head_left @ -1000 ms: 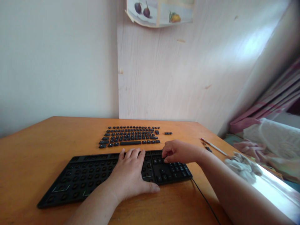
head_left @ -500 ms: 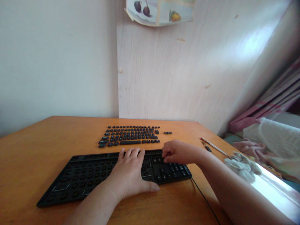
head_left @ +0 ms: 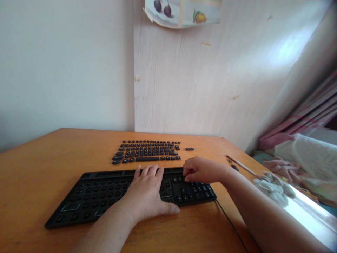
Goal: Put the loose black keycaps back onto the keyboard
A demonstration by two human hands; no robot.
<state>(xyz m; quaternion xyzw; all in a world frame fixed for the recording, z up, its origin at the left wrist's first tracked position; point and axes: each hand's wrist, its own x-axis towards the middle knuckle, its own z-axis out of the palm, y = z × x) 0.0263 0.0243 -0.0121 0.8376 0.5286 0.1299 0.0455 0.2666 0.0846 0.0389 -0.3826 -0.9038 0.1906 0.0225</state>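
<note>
The black keyboard lies aslant on the near part of the orange-brown table, its left and middle parts showing exposed key sockets, its right end still carrying keys. From here I see the left hand spread open across its middle, fingertips at the far edge and thumb reaching over the near edge; it rests on the board rather than gripping it. The right hand is at the far side of the keyed right end, fingers curled inward; I can't tell whether they pinch a key. A thin cable runs from the keyboard's right end towards the near edge of the view.

Just beyond the board, loose keycaps sit in rows, with 1 long bar in the nearest row. A group of 3 small keycaps sits to their right. Farther right lie a slim white stick with a reddish far tip, a small dark-handled object beside it, and a crumpled pale cloth.
</note>
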